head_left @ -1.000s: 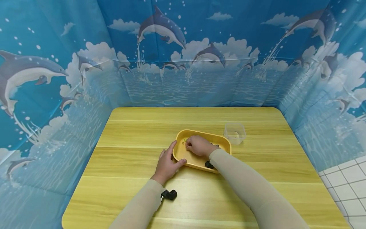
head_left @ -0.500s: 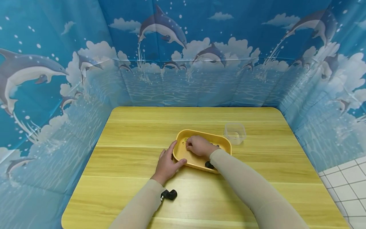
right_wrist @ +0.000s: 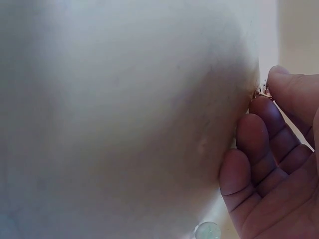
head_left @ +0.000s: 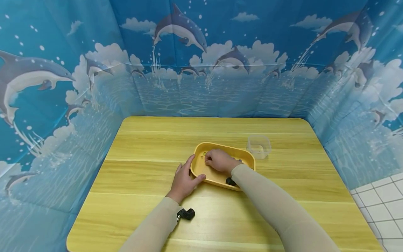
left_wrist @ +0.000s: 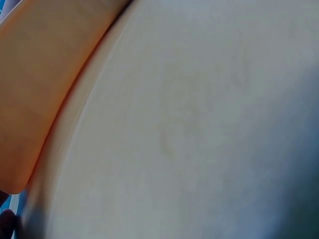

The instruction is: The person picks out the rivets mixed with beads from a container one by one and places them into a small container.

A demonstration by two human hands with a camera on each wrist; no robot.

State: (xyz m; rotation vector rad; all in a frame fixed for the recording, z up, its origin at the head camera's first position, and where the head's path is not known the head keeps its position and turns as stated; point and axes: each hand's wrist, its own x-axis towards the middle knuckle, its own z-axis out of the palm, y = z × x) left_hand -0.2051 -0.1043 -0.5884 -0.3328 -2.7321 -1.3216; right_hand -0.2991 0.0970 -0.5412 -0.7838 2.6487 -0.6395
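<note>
A yellow tray (head_left: 199, 168) with rounded corners lies on the table. My left hand (head_left: 183, 182) rests against its left corner, straight fingers along the left wall and the thumb at the near rim. In the left wrist view, the tray wall (left_wrist: 50, 89) shows orange, with a dark fingertip (left_wrist: 7, 224) below it. My right hand (head_left: 220, 161) is down inside the tray with curled fingers. In the right wrist view, thumb and index finger pinch a tiny shiny coppery piece (right_wrist: 264, 93), its kind too small to tell. Below the fingers lies a clear, greenish round bead or marble (right_wrist: 208, 230).
A clear square plastic box (head_left: 259, 147) stands beyond the tray's right end. Small dark round things (head_left: 240, 160) lie in the tray past my right wrist, and tiny pieces (head_left: 204, 154) near its far left corner. Dolphin-print curtains (head_left: 201, 91) surround the wooden table (head_left: 151, 140).
</note>
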